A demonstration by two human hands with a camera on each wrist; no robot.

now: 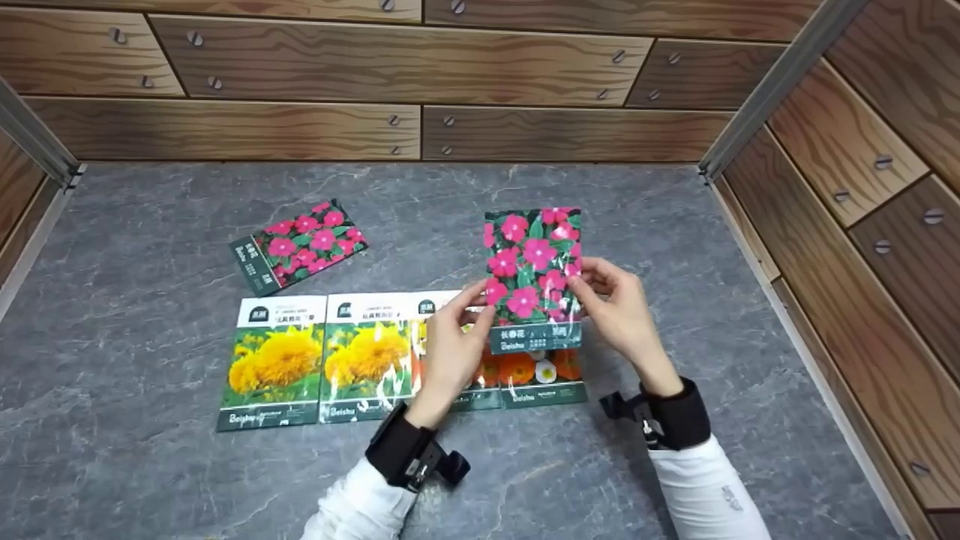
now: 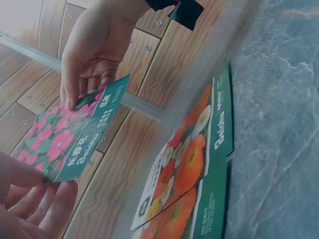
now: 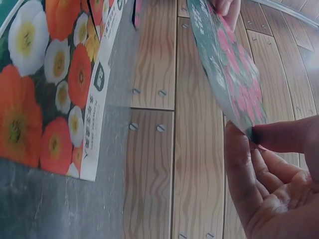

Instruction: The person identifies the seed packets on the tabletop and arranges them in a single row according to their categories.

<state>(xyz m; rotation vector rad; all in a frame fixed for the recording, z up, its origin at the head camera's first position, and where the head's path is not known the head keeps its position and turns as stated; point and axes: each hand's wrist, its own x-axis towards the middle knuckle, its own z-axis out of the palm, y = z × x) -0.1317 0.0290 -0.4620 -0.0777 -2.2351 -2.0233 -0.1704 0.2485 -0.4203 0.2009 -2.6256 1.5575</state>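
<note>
A seed packet with pink flowers (image 1: 534,262) is held up above the table between both hands. My left hand (image 1: 455,341) pinches its left edge, low down, between thumb and fingers. On the opposite edge, my right hand (image 1: 619,307) pinches it the same way, as the right wrist view shows at the packet (image 3: 239,79). Below it lie packets with orange and white flowers (image 1: 544,379), partly hidden by the left hand and the held packet. Farther left in that row are two packets with yellow flowers (image 1: 274,364).
A second pink-flower packet (image 1: 304,246) lies tilted behind the row, at the back left. The grey marble-patterned table (image 1: 150,480) is bounded by wood-patterned walls (image 1: 405,64) at the back and sides.
</note>
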